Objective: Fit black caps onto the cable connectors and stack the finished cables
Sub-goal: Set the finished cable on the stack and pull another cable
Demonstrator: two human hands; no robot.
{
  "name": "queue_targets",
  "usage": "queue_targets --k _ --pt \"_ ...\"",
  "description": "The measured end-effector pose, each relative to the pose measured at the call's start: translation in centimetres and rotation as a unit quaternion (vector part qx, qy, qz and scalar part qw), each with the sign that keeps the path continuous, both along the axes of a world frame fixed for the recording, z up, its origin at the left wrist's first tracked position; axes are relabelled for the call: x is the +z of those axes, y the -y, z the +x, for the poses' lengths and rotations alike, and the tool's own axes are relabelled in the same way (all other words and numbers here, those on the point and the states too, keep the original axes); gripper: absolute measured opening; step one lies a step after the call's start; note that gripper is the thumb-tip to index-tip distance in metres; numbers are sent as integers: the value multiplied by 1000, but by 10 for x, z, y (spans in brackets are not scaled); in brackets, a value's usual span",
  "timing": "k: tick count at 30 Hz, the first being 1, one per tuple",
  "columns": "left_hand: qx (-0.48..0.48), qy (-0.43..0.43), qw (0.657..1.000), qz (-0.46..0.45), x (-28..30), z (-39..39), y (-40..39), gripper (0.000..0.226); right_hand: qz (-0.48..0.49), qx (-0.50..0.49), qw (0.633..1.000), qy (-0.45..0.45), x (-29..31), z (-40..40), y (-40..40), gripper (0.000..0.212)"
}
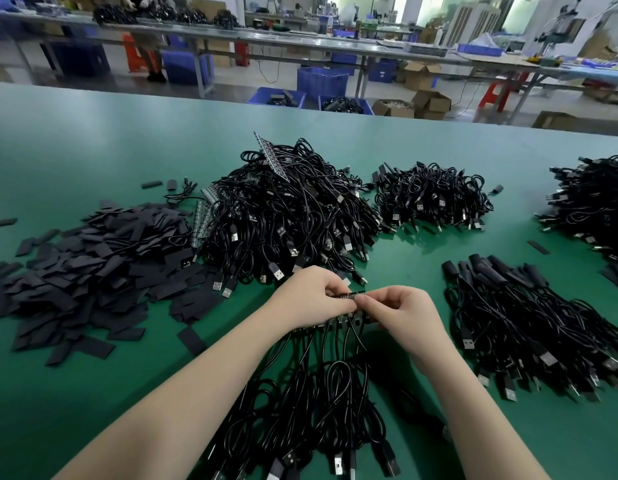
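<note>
Over the green table (93,140), my left hand (311,296) and my right hand (408,313) meet, both pinching a strip of small circuit-board connectors (349,295). Several black cables (321,403) hang from the strip toward me and end in USB plugs. On the left lies a heap of flat black caps (93,271). A big pile of black cables (286,216) rises just behind my hands. A stack of capped cables (522,317) lies to the right. My fingers hide the middle of the strip.
Two more cable piles sit further back, one in the middle right (432,199) and one at the right edge (594,202). Loose caps (151,184) lie scattered at the left. Beyond the table stand blue crates (323,83), cardboard boxes and other workbenches.
</note>
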State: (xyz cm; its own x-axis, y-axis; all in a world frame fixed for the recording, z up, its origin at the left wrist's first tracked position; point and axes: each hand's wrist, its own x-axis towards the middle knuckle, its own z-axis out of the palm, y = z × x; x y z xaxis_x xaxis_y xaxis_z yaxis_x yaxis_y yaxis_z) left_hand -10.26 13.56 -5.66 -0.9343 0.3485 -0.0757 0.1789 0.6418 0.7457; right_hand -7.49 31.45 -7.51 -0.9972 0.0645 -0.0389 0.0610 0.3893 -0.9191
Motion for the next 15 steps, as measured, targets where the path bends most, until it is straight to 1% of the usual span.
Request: queue_targets --k 2,6,8,10,12,13,15 --pt "13 -8 1000 -22 -1 0 -2 12 19 -17 1000 -17 -2 -1 3 14" --pt "63 -36 994 -81 -6 0 -4 15 62 -36 994 -79 -4 3 14 21" --pt "74 -37 992 -92 -7 -1 -3 14 64 -40 992 -105 -4 8 21 22" --pt "70 -30 993 -95 -7 -2 1 13 43 -74 988 -131 4 12 20 19" --pt "74 -31 991 -106 -8 -3 7 12 1 -117 981 -157 16 15 10 15" --pt "77 -32 991 -103 -8 -3 9 13 -32 -126 978 -165 23 18 3 13" --pt "72 -28 995 -67 -7 -3 13 14 -94 -114 971 -186 37 29 -6 12"
